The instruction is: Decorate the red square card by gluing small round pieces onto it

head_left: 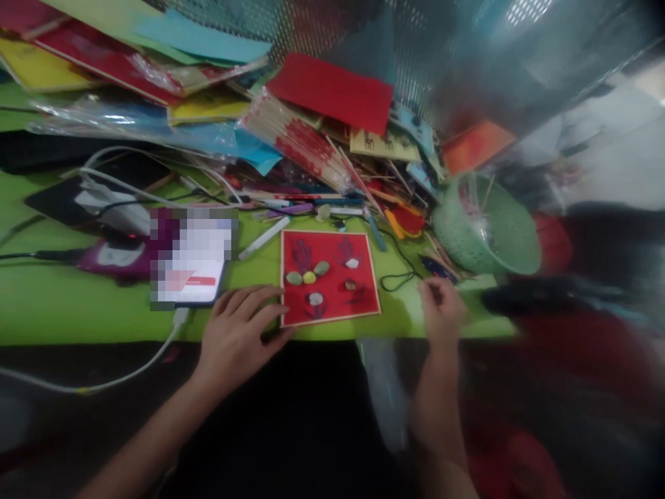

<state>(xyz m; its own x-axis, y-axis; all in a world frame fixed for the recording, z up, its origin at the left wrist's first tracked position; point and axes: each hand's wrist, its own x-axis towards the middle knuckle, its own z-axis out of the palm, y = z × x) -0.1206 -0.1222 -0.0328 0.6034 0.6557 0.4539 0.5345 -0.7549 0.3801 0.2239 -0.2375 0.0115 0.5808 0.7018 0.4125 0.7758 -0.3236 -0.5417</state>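
In the head view, the red card point(332, 290) lies on the table point(104, 315), left of the basket point(457, 235). The left hand's point(236, 329) grip is spread at the card's edge farthest from the basket; the right hand point(441, 308), near the basket, curls, contents unclear. The card looks light, stiffish; its pebbles point(322, 267) may detach, so hold bare edges.
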